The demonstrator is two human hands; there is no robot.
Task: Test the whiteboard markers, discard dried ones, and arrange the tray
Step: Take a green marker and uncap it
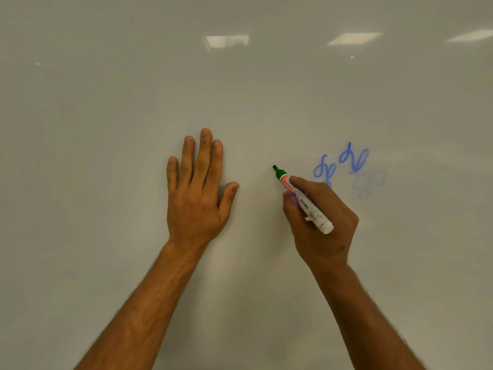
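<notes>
The whiteboard point(106, 129) fills the whole view. My right hand point(320, 222) grips an uncapped green whiteboard marker point(306, 202) with a white barrel, its dark tip at the board surface, pointing up and left. No green line shows at the tip. My left hand point(197, 188) rests flat on the board with its fingers straight, a short way left of the marker tip. The tray and the other markers are out of view.
Blue scribbles point(352, 158) stand on the board just right of my right hand, with a fainter, pale blue scribble point(369, 182) below them. Ceiling lights reflect near the top of the board.
</notes>
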